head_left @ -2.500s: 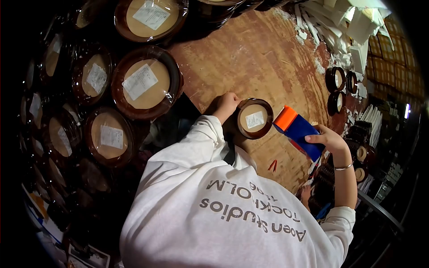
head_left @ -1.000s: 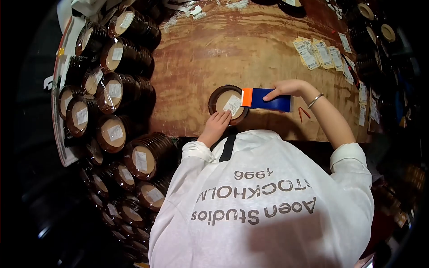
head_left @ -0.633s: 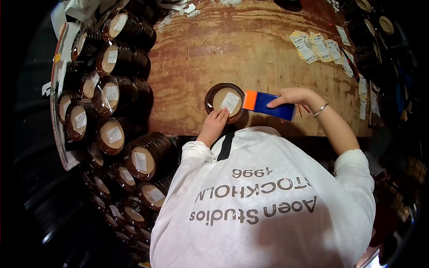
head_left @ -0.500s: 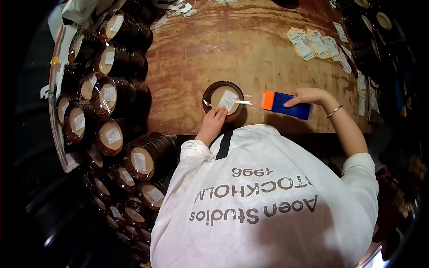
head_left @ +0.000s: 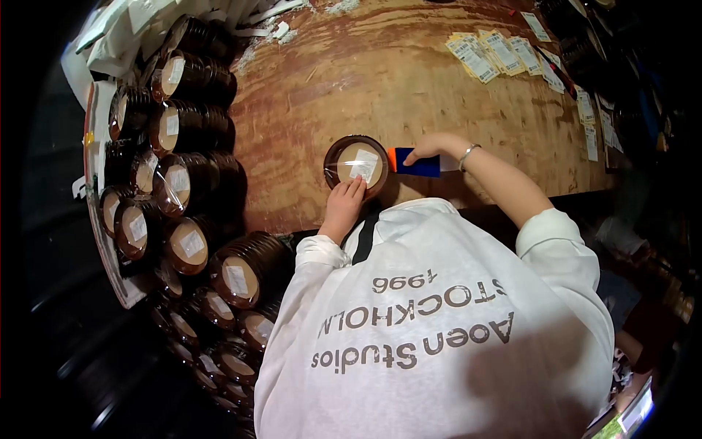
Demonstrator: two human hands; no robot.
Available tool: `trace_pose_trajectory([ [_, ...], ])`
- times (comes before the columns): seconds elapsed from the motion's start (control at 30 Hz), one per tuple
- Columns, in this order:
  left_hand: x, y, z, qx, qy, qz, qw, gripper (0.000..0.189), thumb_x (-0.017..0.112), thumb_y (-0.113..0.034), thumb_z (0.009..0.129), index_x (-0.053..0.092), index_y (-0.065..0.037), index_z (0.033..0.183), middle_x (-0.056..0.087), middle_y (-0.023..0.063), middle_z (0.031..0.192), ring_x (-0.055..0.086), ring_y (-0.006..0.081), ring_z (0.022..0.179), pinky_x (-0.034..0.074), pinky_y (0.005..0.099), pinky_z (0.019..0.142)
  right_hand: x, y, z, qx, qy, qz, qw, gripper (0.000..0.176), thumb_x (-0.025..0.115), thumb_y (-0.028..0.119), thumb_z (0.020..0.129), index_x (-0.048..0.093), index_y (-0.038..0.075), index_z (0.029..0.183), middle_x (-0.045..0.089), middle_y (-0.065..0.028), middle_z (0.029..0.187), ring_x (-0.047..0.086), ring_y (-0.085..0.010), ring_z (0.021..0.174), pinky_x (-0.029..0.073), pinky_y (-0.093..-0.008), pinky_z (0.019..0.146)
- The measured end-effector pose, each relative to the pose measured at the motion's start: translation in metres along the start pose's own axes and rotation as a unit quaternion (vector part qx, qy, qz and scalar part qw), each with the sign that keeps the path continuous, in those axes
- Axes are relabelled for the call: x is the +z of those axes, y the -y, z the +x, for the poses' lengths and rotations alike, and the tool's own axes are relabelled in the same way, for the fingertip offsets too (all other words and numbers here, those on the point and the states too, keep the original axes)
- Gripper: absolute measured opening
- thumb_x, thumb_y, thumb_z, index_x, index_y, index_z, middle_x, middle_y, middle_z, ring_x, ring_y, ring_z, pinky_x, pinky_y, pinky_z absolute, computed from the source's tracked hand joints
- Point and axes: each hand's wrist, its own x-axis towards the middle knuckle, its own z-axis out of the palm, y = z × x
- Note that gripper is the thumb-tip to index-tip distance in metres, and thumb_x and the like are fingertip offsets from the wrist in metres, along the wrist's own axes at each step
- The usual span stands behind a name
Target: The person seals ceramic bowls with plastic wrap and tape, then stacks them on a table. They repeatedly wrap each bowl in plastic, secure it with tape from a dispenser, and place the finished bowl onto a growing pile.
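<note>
A round brown dish [head_left: 374, 156] with a tan centre and a white label [head_left: 363, 165] sits near the front edge of the wooden table. Across its face runs a shiny strip of clear tape [head_left: 344, 164]. My left hand [head_left: 344, 208] rests on the near rim, fingers stretched out onto the label. Held in my right hand [head_left: 436, 148] is a blue tape dispenser [head_left: 420, 164] with an orange end [head_left: 393, 159]. That orange end is right at the dish's right rim, and my thumb lies over the blue body.
Stacks of similar labelled brown dishes [head_left: 175, 183] crowd the left side and continue below the table edge. Printed label slips [head_left: 475, 58] lie at the back right of the wooden table [head_left: 351, 88]. More dark stacks [head_left: 574, 40] stand beyond them. White foam pieces [head_left: 281, 31] lie at the back left.
My right hand has brought the tape dispenser left, from a gap away to the dish's right rim. My left hand stays on the dish. The view has shifted slightly.
</note>
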Motion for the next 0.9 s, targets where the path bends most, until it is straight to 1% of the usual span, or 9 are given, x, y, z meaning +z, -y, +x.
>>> trace_pose_trajectory([
  [0.13, 0.003, 0.002, -0.001, -0.011, 0.012, -0.007, 1.000, 0.035, 0.054, -0.008, 0.069, 0.053, -0.001, 0.103, 0.055, 0.0106, 0.107, 0.052, 0.0253, 0.090, 0.041, 0.0346, 0.082, 0.004, 0.018, 0.025, -0.039, 0.007, -0.085, 0.996, 0.053, 0.066, 0.043, 0.064, 0.061, 0.002, 0.097, 0.059, -0.0158, 0.101, 0.059, -0.0280, 0.081, 0.046, -0.0368, 0.074],
  [0.2, 0.004, 0.001, -0.003, -0.014, 0.016, -0.002, 1.000, 0.035, 0.055, -0.009, 0.069, 0.053, -0.001, 0.102, 0.054, 0.0111, 0.107, 0.052, 0.0256, 0.091, 0.041, 0.0351, 0.082, 0.010, 0.019, 0.059, 0.002, 0.048, -0.109, 0.993, 0.059, 0.065, 0.047, 0.064, 0.059, 0.001, 0.101, 0.057, -0.0155, 0.105, 0.053, -0.0282, 0.097, 0.041, -0.0348, 0.084],
  [0.33, -0.009, -0.008, 0.002, -0.031, 0.023, -0.043, 0.998, 0.035, 0.060, -0.013, 0.069, 0.053, -0.002, 0.101, 0.053, 0.0123, 0.105, 0.050, 0.0268, 0.092, 0.039, 0.0371, 0.083, -0.009, 0.062, -0.003, 0.052, 0.076, -0.133, 0.987, 0.050, 0.065, 0.042, 0.067, 0.061, 0.003, 0.098, 0.059, -0.0174, 0.098, 0.061, -0.0292, 0.077, 0.048, -0.0354, 0.071],
  [0.43, -0.023, -0.014, 0.011, 0.005, 0.031, -0.040, 0.999, 0.038, 0.063, -0.017, 0.068, 0.052, -0.001, 0.101, 0.051, 0.0111, 0.100, 0.048, 0.0276, 0.095, 0.036, 0.0395, 0.087, -0.013, 0.068, -0.009, 0.015, 0.061, -0.198, 0.978, 0.045, 0.064, 0.039, 0.069, 0.061, 0.004, 0.096, 0.060, -0.0165, 0.095, 0.062, -0.0278, 0.070, 0.050, -0.0353, 0.066],
  [0.67, -0.013, -0.028, 0.072, 0.149, 0.047, 0.056, 0.986, 0.033, 0.057, -0.020, 0.072, 0.052, -0.002, 0.100, 0.050, 0.0124, 0.109, 0.041, 0.0249, 0.110, 0.022, 0.0412, 0.101, -0.026, 0.028, 0.000, 0.044, 0.101, -0.180, 0.977, 0.042, 0.071, 0.033, 0.061, 0.062, 0.002, 0.090, 0.063, -0.0119, 0.085, 0.061, -0.0240, 0.069, 0.050, -0.0351, 0.063],
  [0.73, 0.026, -0.020, 0.077, 0.154, 0.205, 0.217, 0.942, 0.030, 0.054, -0.022, 0.073, 0.057, -0.001, 0.095, 0.054, 0.0115, 0.103, 0.041, 0.0227, 0.109, 0.021, 0.0416, 0.101, -0.038, 0.012, -0.047, -0.038, -0.076, -0.150, 0.985, 0.044, 0.071, 0.034, 0.060, 0.062, 0.000, 0.087, 0.063, -0.0128, 0.082, 0.061, -0.0242, 0.067, 0.050, -0.0346, 0.062],
  [0.77, 0.060, -0.009, 0.073, 0.197, 0.161, 0.267, 0.929, 0.033, 0.053, -0.033, 0.075, 0.062, -0.004, 0.087, 0.059, 0.0118, 0.091, 0.050, 0.0223, 0.100, 0.029, 0.0429, 0.096, -0.038, -0.003, -0.049, -0.037, -0.077, -0.149, 0.985, 0.044, 0.071, 0.034, 0.060, 0.062, 0.000, 0.087, 0.063, -0.0128, 0.082, 0.061, -0.0242, 0.067, 0.050, -0.0346, 0.062],
  [0.83, 0.058, -0.014, 0.088, 0.184, 0.211, 0.254, 0.926, 0.034, 0.053, -0.034, 0.075, 0.062, -0.004, 0.086, 0.060, 0.0120, 0.090, 0.051, 0.0228, 0.097, 0.031, 0.0426, 0.093, -0.035, -0.044, -0.046, 0.008, -0.152, 0.068, 0.986, 0.048, 0.065, 0.039, 0.066, 0.060, -0.001, 0.090, 0.063, -0.0132, 0.079, 0.061, -0.0235, 0.068, 0.047, -0.0318, 0.063],
  [0.9, 0.045, -0.020, 0.111, 0.154, 0.311, 0.227, 0.910, 0.036, 0.053, -0.038, 0.075, 0.062, -0.004, 0.085, 0.060, 0.0124, 0.086, 0.053, 0.0238, 0.093, 0.034, 0.0421, 0.089, -0.019, -0.084, -0.049, -0.084, -0.228, 0.226, 0.943, 0.046, 0.062, 0.040, 0.070, 0.061, -0.003, 0.086, 0.062, -0.0104, 0.072, 0.058, -0.0182, 0.062, 0.045, -0.0290, 0.059],
])
